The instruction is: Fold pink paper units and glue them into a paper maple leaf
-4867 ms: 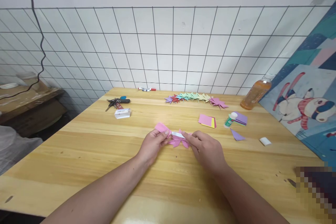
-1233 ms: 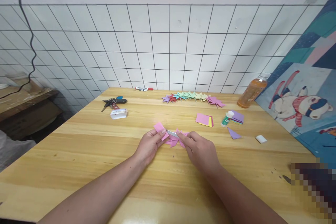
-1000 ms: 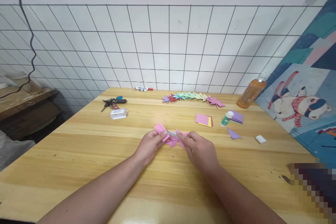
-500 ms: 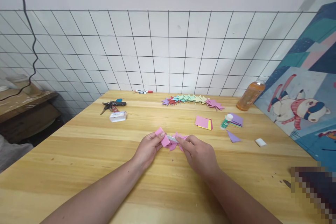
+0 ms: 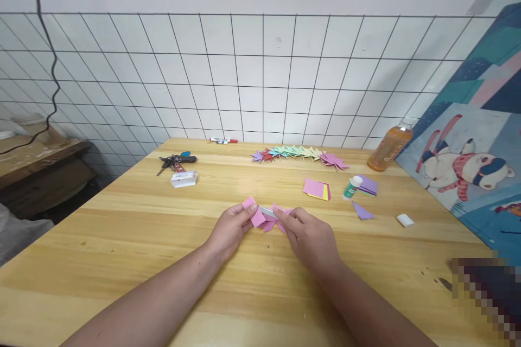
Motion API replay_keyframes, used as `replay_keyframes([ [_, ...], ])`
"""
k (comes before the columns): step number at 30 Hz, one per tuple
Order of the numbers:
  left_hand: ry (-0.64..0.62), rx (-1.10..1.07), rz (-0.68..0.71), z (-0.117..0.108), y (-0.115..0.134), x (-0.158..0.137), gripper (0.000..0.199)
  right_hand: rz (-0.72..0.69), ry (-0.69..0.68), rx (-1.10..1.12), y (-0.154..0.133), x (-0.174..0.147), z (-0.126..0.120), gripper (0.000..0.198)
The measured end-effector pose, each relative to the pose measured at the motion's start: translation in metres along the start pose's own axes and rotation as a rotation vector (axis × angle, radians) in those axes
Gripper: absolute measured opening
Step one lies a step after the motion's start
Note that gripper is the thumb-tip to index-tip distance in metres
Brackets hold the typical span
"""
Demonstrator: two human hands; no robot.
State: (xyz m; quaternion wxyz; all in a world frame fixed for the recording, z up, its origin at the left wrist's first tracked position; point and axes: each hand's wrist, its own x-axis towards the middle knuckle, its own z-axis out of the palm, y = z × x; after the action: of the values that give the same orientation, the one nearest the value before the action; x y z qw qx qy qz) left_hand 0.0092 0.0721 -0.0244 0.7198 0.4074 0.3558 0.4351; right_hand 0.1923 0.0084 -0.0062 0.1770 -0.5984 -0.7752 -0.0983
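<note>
In the middle of the table, my left hand (image 5: pixel 229 230) pinches a square-edged pink paper (image 5: pixel 253 212) between thumb and fingers. My right hand (image 5: pixel 311 238) is closed at the right end of pointed pink folded paper (image 5: pixel 269 225), its fingertips hiding part of it. A narrow whitish strip (image 5: pixel 266 212) spans the gap between the two hands; whether it is separate or part of the paper I cannot tell. Both hands work just above the wood.
Behind the hands lies a curved row of coloured folded-paper points (image 5: pixel 299 153). To the right are square paper sheets (image 5: pixel 315 188), a glue stick (image 5: pixel 352 187), a purple triangle (image 5: pixel 362 211), a white cap-like piece (image 5: pixel 405 220) and a bottle (image 5: pixel 389 146). Keys (image 5: pixel 176 161) and a small box (image 5: pixel 184 179) lie left.
Both hands keep nearly the same hold on the pink paper. The camera view has shifted very slightly; nothing on the table has moved.
</note>
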Motion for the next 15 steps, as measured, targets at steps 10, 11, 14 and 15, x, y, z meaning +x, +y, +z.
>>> replay_keyframes([
  [10, -0.047, -0.005, 0.006, 0.0003, 0.0011, -0.0006, 0.026, 0.005, -0.002, -0.010, -0.0008, 0.0012, -0.0017, 0.037],
  [11, -0.032, -0.025, 0.003, 0.0002, 0.0016, -0.0006, 0.026, 0.013, -0.007, -0.014, -0.0007, 0.0014, -0.0020, 0.037],
  [14, 0.065, -0.104, -0.002, -0.0007, 0.0027, -0.0001, 0.028, 0.010, -0.029, -0.013, -0.0003, 0.0018, -0.0029, 0.037],
  [15, 0.090, -0.117, -0.006, -0.0011, 0.0028, 0.0001, 0.027, 0.004, -0.036, -0.011, -0.0002, 0.0018, -0.0030, 0.038],
])
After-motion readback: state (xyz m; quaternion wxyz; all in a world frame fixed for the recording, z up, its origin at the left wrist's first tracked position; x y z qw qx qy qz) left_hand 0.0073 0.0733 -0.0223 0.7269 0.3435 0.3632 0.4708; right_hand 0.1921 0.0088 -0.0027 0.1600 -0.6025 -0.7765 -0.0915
